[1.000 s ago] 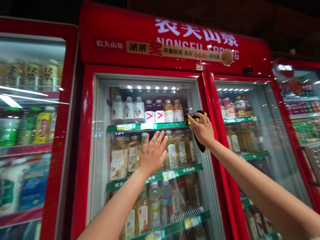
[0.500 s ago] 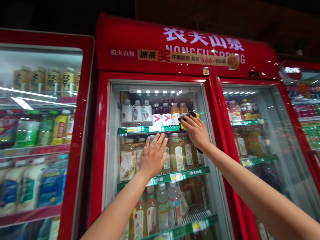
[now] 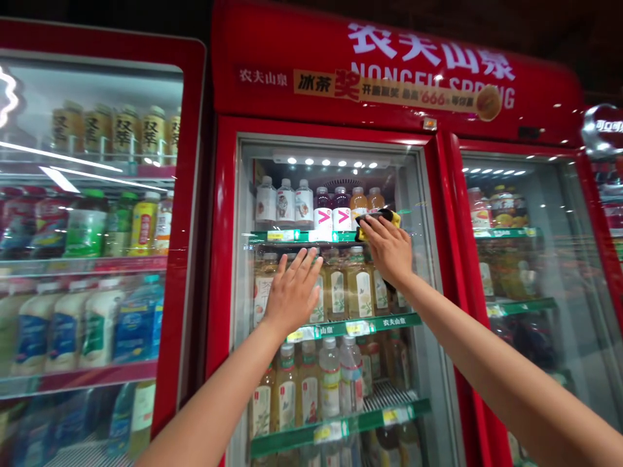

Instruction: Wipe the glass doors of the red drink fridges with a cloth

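My left hand lies against the glass door of a red drinks fridge, palm toward the glass, fingers spread and nothing held. To its right and slightly higher, my right hand presses a black and yellow cloth to the same pane, just in front of the upper shelf's green price strip. The palm and fingers cover part of the cloth. Behind the glass stand white-labelled, purple and orange bottles on the upper shelf, with tea bottles below.
A second fridge door adjoins on the right, beyond a red door frame. Another red-framed fridge with drinks stands on the left. A red header with white lettering runs above the doors.
The view has shifted, so the fridge sits farther right and higher in the picture. Against the door, my left hand has slid a little left. My right hand keeps the cloth at nearly the same spot.
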### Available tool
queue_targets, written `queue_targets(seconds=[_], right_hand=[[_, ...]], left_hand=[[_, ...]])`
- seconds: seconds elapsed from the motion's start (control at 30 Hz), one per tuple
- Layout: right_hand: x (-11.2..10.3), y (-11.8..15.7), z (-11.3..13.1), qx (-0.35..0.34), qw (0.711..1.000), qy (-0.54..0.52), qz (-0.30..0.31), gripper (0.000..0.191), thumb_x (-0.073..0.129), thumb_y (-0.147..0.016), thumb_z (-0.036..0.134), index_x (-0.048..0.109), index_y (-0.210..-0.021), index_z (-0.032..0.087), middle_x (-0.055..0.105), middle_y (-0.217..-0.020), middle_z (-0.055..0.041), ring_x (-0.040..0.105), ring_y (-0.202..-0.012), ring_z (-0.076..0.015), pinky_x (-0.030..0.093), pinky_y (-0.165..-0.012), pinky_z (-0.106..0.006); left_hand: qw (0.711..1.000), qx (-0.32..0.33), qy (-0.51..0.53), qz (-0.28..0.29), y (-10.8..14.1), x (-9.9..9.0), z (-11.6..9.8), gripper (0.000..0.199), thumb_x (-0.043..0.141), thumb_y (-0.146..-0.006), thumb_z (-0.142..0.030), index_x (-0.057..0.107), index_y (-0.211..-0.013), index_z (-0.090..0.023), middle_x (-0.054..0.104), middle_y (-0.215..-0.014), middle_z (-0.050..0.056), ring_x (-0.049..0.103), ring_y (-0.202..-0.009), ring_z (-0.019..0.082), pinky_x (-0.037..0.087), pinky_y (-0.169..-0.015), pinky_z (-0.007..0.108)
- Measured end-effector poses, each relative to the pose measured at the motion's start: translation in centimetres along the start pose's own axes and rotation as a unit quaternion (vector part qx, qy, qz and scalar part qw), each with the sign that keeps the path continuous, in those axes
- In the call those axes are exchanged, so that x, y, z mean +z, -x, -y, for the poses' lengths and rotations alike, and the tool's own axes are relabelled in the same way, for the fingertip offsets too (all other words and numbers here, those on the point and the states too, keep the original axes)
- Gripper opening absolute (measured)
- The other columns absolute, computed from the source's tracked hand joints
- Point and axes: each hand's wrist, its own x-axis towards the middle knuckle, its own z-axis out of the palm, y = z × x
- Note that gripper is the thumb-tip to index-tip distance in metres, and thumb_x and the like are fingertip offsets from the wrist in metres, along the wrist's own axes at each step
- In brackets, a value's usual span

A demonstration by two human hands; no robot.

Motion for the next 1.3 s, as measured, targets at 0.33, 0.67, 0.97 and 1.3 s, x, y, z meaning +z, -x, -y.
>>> queue_targets(seconds=[0.33, 0.67, 0.97, 1.3], right_hand=[[-0.7, 1.0, 1.4, -0.134, 0.988, -0.035, 0.062, 0.049, 0.046, -0.103, 0.022, 0.053, -0.149, 0.036, 0.058, -0.151, 0.0031, 0.051, -0.139, -0.0237, 0.04, -0.11, -0.043], [0.3, -2.0, 7.7, -0.119, 0.991, -0.021, 0.057, 0.049, 0.046, -0.103, 0.024, 0.052, -0.149, 0.037, 0.055, -0.154, 0.004, 0.049, -0.139, -0.0267, 0.04, -0.104, -0.043], [1.1, -4.6, 9.6, -0.02, 0.999, -0.029, 0.002, 0.055, 0.043, -0.102, 0.019, 0.047, -0.153, 0.039, 0.058, -0.151, 0.0008, 0.05, -0.138, -0.0297, 0.04, -0.102, -0.048], [0.6, -2.1, 12.7, -0.149, 0.985, -0.043, 0.068, 0.056, 0.047, -0.099, 0.015, 0.051, -0.15, 0.039, 0.055, -0.153, 0.0056, 0.049, -0.139, -0.0268, 0.04, -0.104, -0.045]], left_hand=[[1.0, 0.009, 0.013, -0.003, 1.5, -0.8, 1.9, 0.061, 0.051, -0.097, -0.028, 0.04, -0.157, -0.02, 0.037, -0.166, 0.008, 0.032, -0.155, 0.026, 0.021, -0.13, 0.05], [1.0, -0.013, 0.004, 0.001, 2.4, -1.5, 3.8, 0.057, 0.052, -0.095, -0.023, 0.048, -0.152, -0.022, 0.039, -0.164, 0.008, 0.034, -0.154, 0.028, 0.017, -0.129, 0.058], [1.0, -0.028, -0.01, -0.001, 4.7, -2.6, 6.7, 0.056, 0.05, -0.097, -0.026, 0.047, -0.153, -0.023, 0.04, -0.164, 0.006, 0.034, -0.154, 0.027, 0.019, -0.129, 0.056], [0.998, -0.055, -0.013, -0.024, 6.7, -3.1, 8.7, 0.062, 0.051, -0.095, -0.024, 0.04, -0.156, -0.023, 0.035, -0.166, 0.008, 0.031, -0.155, 0.026, 0.02, -0.129, 0.053]])
